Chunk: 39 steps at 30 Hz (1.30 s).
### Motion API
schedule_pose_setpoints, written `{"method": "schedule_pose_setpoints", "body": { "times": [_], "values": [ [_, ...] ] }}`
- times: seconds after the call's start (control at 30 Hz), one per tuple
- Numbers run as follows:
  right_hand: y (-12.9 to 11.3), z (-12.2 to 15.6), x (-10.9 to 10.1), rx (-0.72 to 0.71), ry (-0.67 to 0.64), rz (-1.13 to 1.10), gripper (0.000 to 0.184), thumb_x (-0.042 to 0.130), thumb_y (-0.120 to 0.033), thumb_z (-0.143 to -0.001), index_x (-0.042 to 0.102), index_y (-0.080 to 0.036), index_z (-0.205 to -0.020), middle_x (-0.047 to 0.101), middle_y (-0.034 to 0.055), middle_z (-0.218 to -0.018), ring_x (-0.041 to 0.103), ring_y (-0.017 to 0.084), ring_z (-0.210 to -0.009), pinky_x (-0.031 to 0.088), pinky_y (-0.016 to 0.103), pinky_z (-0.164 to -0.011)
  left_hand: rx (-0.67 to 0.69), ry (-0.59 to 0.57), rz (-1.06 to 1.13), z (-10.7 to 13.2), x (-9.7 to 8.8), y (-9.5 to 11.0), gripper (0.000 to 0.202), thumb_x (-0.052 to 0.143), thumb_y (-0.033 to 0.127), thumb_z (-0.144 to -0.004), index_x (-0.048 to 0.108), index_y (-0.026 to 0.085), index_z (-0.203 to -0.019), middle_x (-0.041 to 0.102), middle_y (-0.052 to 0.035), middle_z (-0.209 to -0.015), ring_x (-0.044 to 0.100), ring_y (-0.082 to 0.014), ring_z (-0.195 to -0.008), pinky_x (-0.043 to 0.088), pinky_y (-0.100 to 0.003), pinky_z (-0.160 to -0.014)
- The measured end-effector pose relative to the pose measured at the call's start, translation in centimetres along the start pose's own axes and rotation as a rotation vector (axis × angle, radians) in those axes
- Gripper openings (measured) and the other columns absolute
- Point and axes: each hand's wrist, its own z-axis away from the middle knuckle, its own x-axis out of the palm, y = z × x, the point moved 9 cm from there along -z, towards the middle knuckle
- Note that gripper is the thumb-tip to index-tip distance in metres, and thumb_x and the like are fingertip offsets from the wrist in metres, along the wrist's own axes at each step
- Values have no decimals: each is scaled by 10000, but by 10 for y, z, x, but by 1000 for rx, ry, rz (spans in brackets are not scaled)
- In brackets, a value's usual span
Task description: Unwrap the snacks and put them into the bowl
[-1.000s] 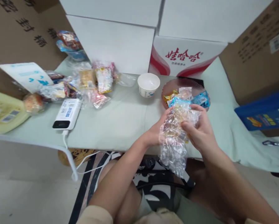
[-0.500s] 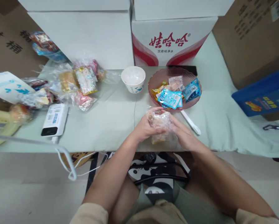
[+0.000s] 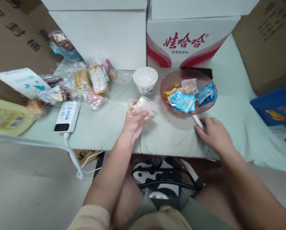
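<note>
My left hand [image 3: 134, 119] is closed around a snack in crinkled clear plastic wrapping [image 3: 146, 110], held over the table just in front of a white paper cup [image 3: 146, 81]. What is inside the wrapping is blurred. On the right, my right hand [image 3: 216, 132] has its fingers closed on the near end of a slim white plastic stick-like tool [image 3: 198, 122], whose far end points at the bowl. Its kind cannot be made out, since my fingers cover part of it. The pinkish ribbed bowl [image 3: 165, 88] holds blue sachets [image 3: 183, 101] and other small packets.
Wrapped breads and snacks [image 3: 98, 78] are heaped at the left, beside a white power bank [image 3: 67, 116] with its cable. White cartons [image 3: 181, 41] stand along the back. A dark flat object [image 3: 206, 72] lies behind the bowl, and a blue box [image 3: 274, 107] is at the right.
Both hands were on the wrapped snack. My right hand has let go and moved right onto the white tool; my left hand has carried the snack left and forward. The view has shifted left.
</note>
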Motion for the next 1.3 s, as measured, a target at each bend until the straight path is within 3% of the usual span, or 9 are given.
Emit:
{"method": "schedule_pose_setpoints", "body": {
  "times": [0.1, 0.17, 0.37, 0.57, 0.77, 0.9, 0.97, 1.1, 1.3],
  "values": [
    [-2, 9, 4, -6, -119, -3, 198, 509, -354, -859, 656, -224, -890, 684, 115, -837, 615, 269, -642, 399, 365, -527, 12, 11, -1, 3, 0, 2, 681, 906, 244, -515, 518, 247, -1075, 656, 28, -943, 656, -132, -830, 541, -299, -815],
    [-23, 20, -1, -58, -166, -147, 174, 529, -371, -853, 642, -239, -853, 679, 86, -789, 599, 241, -584, 381, 346, -495, 27, 23, -29, 2, -2, 1, 633, 890, 300, -565, 523, 238, -1077, 654, 21, -942, 655, -136, -833, 539, -302, -815],
    [-113, 45, 6, -127, -436, -1203, 259, 514, -470, -952, 562, -244, -1070, 706, 33, -801, 703, 199, -743, 556, 336, -665, 74, -64, -290, 6, 18, -18, 636, 880, 390, -593, 542, 225, -1106, 664, 10, -952, 655, -160, -867, 513, -293, -823],
    [-112, 29, 27, 2, -383, -1554, 428, 612, -622, -863, 559, -250, -1067, 685, 72, -1110, 717, 169, -713, 583, 336, -658, -37, -313, -483, 26, 51, -39, 588, 883, 376, -610, 620, 179, -1098, 698, -44, -1000, 663, -188, -925, 515, -292, -853],
    [-104, 24, 27, -3, -350, -1462, 391, 561, -571, -907, 601, -243, -1115, 691, 83, -1170, 710, 167, -731, 581, 336, -663, -69, -415, -485, 28, 53, -43, 643, 877, 400, -617, 645, 178, -1174, 718, -80, -1118, 676, -226, -1030, 520, -326, -920],
    [-98, 19, 7, -126, -129, -1183, 324, 539, -463, -936, 713, -248, -1105, 729, 66, -1069, 694, 225, -949, 565, 386, -828, 36, -289, -505, 22, 44, -37, 570, 852, 425, -657, 685, 173, -1140, 732, -89, -1138, 673, -236, -1050, 524, -365, -952],
    [-92, 19, 3, -110, -38, -1101, 308, 546, -411, -933, 725, -244, -1121, 739, 65, -1004, 692, 224, -920, 559, 385, -831, 60, -210, -509, 19, 37, -34, 582, 840, 426, -679, 678, 165, -1174, 734, -95, -1139, 679, -237, -1038, 532, -371, -938],
    [-83, 17, 14, 1, -30, -1111, 292, 584, -381, -901, 713, -220, -1108, 756, 49, -925, 679, 178, -702, 562, 332, -692, 96, -166, -548, 18, 33, -28, 590, 825, 425, -698, 676, 141, -1194, 737, -109, -1135, 686, -243, -1032, 534, -369, -931],
    [-83, 15, 6, -40, 52, -936, 271, 569, -346, -884, 751, -211, -1033, 775, 59, -936, 687, 190, -716, 557, 328, -706, 127, -169, -479, 14, 29, -26, 575, 853, 433, -667, 703, 174, -1158, 738, -98, -1135, 693, -247, -1023, 543, -369, -913]
  ]
}}
